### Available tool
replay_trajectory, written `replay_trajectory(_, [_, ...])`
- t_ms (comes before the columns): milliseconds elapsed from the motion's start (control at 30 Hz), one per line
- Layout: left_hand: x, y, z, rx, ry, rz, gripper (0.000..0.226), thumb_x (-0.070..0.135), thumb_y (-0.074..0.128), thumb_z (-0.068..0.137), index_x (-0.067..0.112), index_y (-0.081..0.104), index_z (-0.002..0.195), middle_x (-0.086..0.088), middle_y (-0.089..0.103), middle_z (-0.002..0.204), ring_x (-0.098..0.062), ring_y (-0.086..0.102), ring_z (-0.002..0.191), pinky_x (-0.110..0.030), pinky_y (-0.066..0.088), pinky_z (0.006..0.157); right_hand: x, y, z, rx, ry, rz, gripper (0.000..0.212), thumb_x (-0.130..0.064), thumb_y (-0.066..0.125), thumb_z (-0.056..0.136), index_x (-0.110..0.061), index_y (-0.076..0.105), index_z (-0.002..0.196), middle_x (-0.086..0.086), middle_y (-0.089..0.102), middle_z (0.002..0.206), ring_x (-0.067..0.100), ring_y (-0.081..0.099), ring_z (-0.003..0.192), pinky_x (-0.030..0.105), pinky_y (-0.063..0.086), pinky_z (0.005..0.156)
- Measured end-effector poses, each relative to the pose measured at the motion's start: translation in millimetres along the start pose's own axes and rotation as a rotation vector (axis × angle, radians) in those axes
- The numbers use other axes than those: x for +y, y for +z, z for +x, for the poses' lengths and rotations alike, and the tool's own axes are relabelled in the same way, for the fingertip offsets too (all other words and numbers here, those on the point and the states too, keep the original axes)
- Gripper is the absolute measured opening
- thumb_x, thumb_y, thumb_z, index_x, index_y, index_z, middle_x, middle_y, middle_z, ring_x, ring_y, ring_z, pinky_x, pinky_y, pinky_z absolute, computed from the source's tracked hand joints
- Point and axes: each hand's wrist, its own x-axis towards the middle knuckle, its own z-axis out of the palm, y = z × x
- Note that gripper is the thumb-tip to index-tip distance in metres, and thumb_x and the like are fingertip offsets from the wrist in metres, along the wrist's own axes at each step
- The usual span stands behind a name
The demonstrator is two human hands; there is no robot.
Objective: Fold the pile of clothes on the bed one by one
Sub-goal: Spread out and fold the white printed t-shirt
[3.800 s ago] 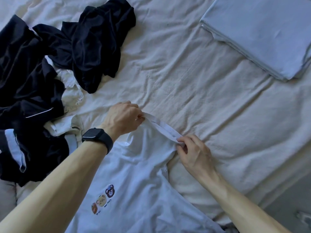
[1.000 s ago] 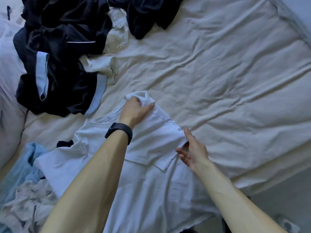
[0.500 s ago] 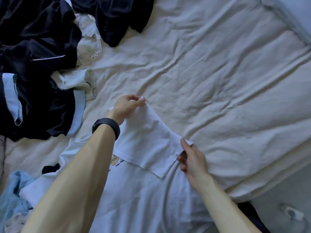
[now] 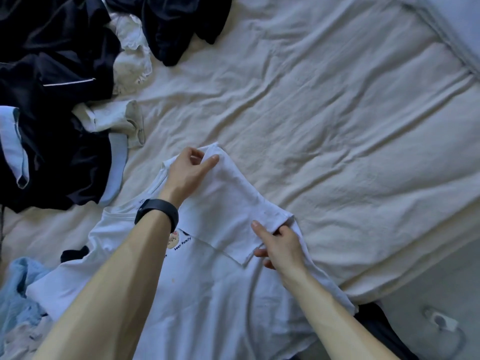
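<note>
Sleeve [image 4: 233, 209] of the white T-shirt [image 4: 207, 294], lying at the near edge of the bed [image 4: 337, 126], is being held folded inward as I am watching, each grip pinching it, left hand [image 4: 188, 175] at the far corner, right hand [image 4: 280, 249] at the cuff.

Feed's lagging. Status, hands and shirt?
Left hand pinches folded sleeve at top, right hand at hem. White T-shirt flat on bed. Dark clothes pile off left.

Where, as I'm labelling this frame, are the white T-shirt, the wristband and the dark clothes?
white T-shirt [image 4: 207, 294]: head view, front panel below the print.
wristband [image 4: 157, 211]: head view, band's top face.
dark clothes [image 4: 65, 162]: head view, black fabric, mid-pile.
</note>
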Motion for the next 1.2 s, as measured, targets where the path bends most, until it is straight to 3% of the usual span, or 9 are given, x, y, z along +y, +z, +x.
replay_trajectory(133, [-38,-13,-26,-0.034,0.007,0.235,0.039,0.059,0.065,0.086,0.022,0.06,0.097,0.01,0.063,0.091,-0.012,0.06,0.086,-0.031,0.043,0.071,10,8,-4,-0.106,0.062,-0.156,0.03,-0.031,0.075,0.089,-0.005,0.065,0.101,0.004,0.071,0.078,0.013,0.07,0.056,0.023,0.045,0.044])
replay_trajectory(300, [-53,-23,-40,-0.091,-0.059,0.373,0.024,0.041,0.064,0.09,0.018,0.056,0.085,0.001,0.061,0.082,-0.023,0.058,0.08,-0.033,0.041,0.059,22,15,-10,-0.103,0.063,-0.122,0.018,-0.022,0.073,0.089,-0.005,0.068,0.093,0.002,0.068,0.07,0.009,0.059,0.048,0.024,0.049,0.046])
replay_trajectory(467, [-60,-8,-68,0.161,-0.066,0.526,0.046,0.039,0.058,0.088,0.026,0.049,0.131,-0.003,0.058,0.125,-0.029,0.056,0.112,-0.046,0.049,0.09,14,-4,-22,-0.131,-0.103,-0.826,0.036,-0.047,0.055,0.091,-0.018,0.07,0.077,-0.004,0.073,0.064,0.015,0.071,0.064,0.037,0.06,0.073])
replay_trajectory(633, [-80,51,-114,0.425,0.094,0.564,0.068,0.054,0.052,0.092,0.019,0.038,0.149,-0.008,0.032,0.158,-0.031,0.03,0.145,-0.052,0.027,0.116,-38,5,-6,0.098,-0.789,-1.049,0.026,-0.039,0.05,0.098,-0.022,0.065,0.085,-0.003,0.069,0.085,0.026,0.063,0.086,0.034,0.044,0.071])
replay_trajectory(733, [-101,96,-132,0.371,0.063,0.573,0.086,0.073,0.037,0.09,0.021,0.026,0.157,-0.007,0.015,0.167,-0.029,0.01,0.154,-0.055,0.008,0.12,-59,49,32,0.078,-1.375,-1.087,0.034,-0.031,0.051,0.097,-0.015,0.067,0.122,0.008,0.066,0.129,0.03,0.06,0.119,0.041,0.047,0.095])
replay_trajectory(800, [-115,119,-140,0.329,0.05,0.6,0.095,0.081,0.029,0.086,0.022,0.018,0.16,-0.006,0.006,0.168,-0.029,0.002,0.155,-0.057,0.003,0.12,-68,68,66,-0.074,-1.338,-1.498,0.059,-0.045,0.04,0.102,-0.021,0.036,0.156,0.006,0.027,0.166,0.024,0.02,0.154,0.05,0.016,0.121])
replay_trajectory(867, [-128,132,-140,0.32,0.042,0.615,0.101,0.086,0.027,0.084,0.024,0.006,0.161,-0.004,-0.005,0.168,-0.027,-0.007,0.154,-0.057,-0.001,0.12,-76,73,101,-0.104,-1.354,-1.786,0.07,-0.06,0.024,0.102,-0.029,0.009,0.162,-0.002,0.0,0.171,0.017,-0.007,0.157,0.053,-0.012,0.121])
replay_trajectory(1067, [-133,137,-143,0.336,0.024,0.607,0.103,0.085,0.033,0.083,0.023,0.006,0.161,-0.004,-0.003,0.168,-0.026,-0.008,0.154,-0.055,-0.009,0.12,-57,63,95,0.111,-1.376,-1.714,0.079,-0.067,0.025,0.098,-0.025,0.01,0.163,0.006,-0.005,0.17,0.024,-0.008,0.157,0.056,-0.017,0.119])
replay_trajectory(1200, [-161,153,-197,0.31,0.05,0.581,0.086,0.073,0.031,0.092,0.026,0.007,0.161,0.001,-0.002,0.168,-0.022,-0.002,0.155,-0.056,-0.003,0.121,10,1,55,-0.01,-1.419,-1.728,0.073,-0.06,0.036,0.097,-0.027,0.026,0.161,0.007,0.007,0.17,0.025,0.003,0.157,0.059,-0.002,0.122])
